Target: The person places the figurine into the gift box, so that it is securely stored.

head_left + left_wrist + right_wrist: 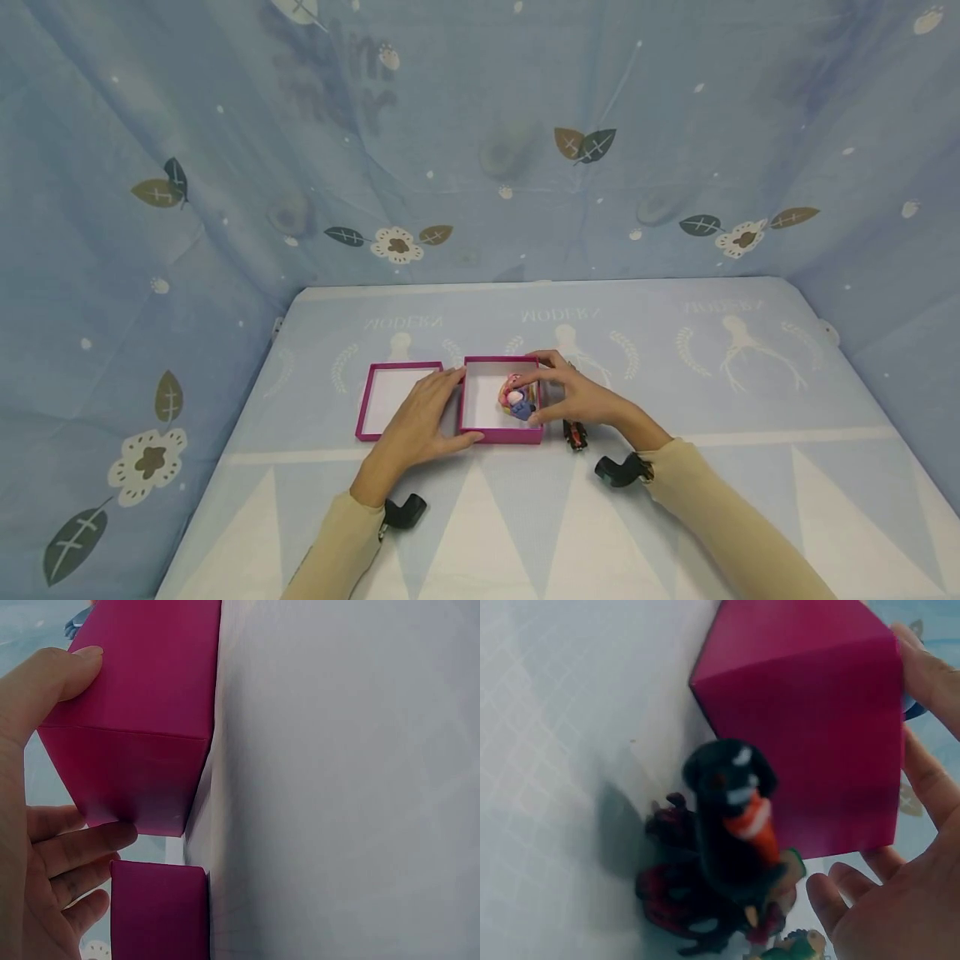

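A magenta open box (501, 436) with a white inside stands in the middle of the table. My left hand (422, 418) grips its near left corner, thumb on the front wall and fingers along the left side. Over the box's right wall reaches my right hand (577, 397), its thumb and index finger around a blue toy figurine (519, 408) at the opening. The other fingers lie along the outside of the wall at the back corner. Pink and yellow shows beside the blue figurine. Outside the right wall stands a black and orange figurine (731, 817).
The matching magenta lid (362, 408) lies just left of the box, white inside up, partly behind the left hand. More small figurines (682, 900), dark red and black, stand by the black one. A patterned blue cloth (480, 167) hangs behind the table.
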